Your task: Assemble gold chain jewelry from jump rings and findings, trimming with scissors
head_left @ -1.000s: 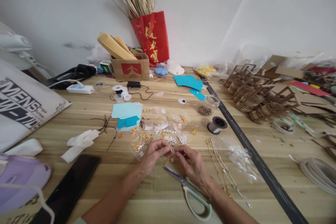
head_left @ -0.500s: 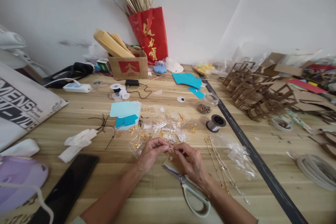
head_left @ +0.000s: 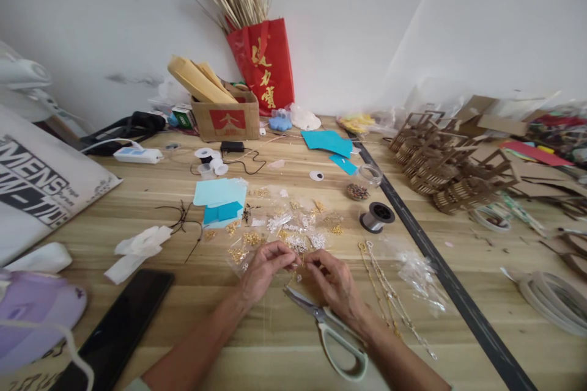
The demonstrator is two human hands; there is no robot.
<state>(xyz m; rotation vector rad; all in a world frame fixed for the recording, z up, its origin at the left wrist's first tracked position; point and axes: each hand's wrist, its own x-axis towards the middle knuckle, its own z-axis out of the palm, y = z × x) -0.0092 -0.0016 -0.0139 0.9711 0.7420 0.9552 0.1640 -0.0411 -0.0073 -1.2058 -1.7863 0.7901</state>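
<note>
Pale wood table point(head_left: 266, 348) fills the lower frame. Nearest, at bottom centre, scissors point(head_left: 319, 313) lie on it, grey-green handles toward the bottom edge and blades pointing up-left, just below the right hand point(head_left: 337, 284). At lower left, a black phone point(head_left: 121, 324) lies beside a purple object point(head_left: 41, 317).

Just below the frame's centre, the left hand point(head_left: 265, 269) pinches a tiny gold piece point(head_left: 301, 256) at its fingertips; its exact shape is too small to make out. The right hand's fingers are bent in close to it, thumb near forefinger; whether they grip it, I cannot tell. A fine chain point(head_left: 292, 280) shows beneath the fingertips.

Gold and silver necklaces point(head_left: 391, 290) lie stretched out to the right of the right hand, near clear bags point(head_left: 422, 275). Just above the hands spread packets of findings point(head_left: 252, 238), gold and silver.

Farther up, blue sheets point(head_left: 223, 212) lie left of centre, a wire spool point(head_left: 378, 216) and a bead jar point(head_left: 358, 191) right. Brown baskets point(head_left: 477, 192) stand at right. At upper centre-left, a carton point(head_left: 229, 122) and a red bag point(head_left: 273, 67) stand before the wall point(head_left: 358, 30).
</note>
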